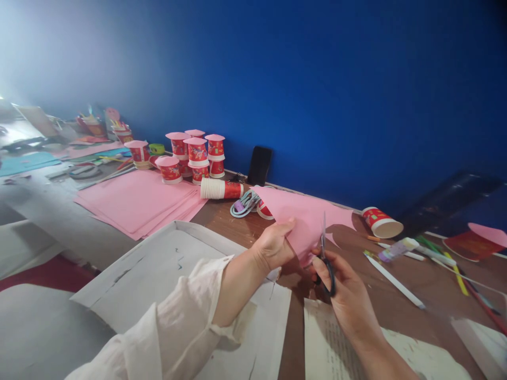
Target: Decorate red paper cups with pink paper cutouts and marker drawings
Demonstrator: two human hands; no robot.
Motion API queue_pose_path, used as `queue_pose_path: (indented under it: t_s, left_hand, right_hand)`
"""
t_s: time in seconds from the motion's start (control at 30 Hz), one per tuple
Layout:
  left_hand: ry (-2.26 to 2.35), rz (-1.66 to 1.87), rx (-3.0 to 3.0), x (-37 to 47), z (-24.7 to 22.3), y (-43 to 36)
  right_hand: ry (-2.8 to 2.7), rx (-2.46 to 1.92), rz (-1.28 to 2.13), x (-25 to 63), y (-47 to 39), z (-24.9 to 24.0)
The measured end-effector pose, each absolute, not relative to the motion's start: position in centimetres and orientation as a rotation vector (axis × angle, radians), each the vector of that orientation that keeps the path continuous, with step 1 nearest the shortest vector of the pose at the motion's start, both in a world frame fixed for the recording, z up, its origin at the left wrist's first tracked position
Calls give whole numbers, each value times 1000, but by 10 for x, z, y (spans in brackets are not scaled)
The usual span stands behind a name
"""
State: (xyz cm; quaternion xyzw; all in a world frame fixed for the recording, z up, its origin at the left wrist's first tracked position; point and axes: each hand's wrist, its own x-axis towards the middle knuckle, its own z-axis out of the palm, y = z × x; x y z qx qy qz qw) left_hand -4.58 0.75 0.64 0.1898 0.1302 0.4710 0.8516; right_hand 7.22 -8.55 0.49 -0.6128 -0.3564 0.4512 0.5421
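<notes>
My left hand (275, 245) grips a sheet of pink paper (301, 211) by its lower left part, thumb on top. Curved cuts mark the sheet's right edge. My right hand (346, 279) is closed round the black handles of a pair of scissors (327, 266). Their blades point up and away from me, apart at the tips, against the paper's right side. How much paper lies between the blades I cannot tell. Behind the sheet, a red paper cup is partly hidden, beside a coiled pale cable (245, 203).
Red paper cups with pink discs on top (197, 150) stand stacked at the back. Left of them lie pink sheets (134, 203). A stack of nested cups (219, 188), a phone (260, 164), a tipped cup (381, 222), a glue stick (398, 249) and a white cardboard tray (158, 253) are around.
</notes>
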Motion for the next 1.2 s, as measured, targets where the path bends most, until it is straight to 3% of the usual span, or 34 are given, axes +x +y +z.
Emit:
queue_pose_path:
  t_s: [1.2]
  left_hand:
    - [289,997,348,-49,10,10]
  right_hand:
    - [-898,-1410,1049,82,-87,-11]
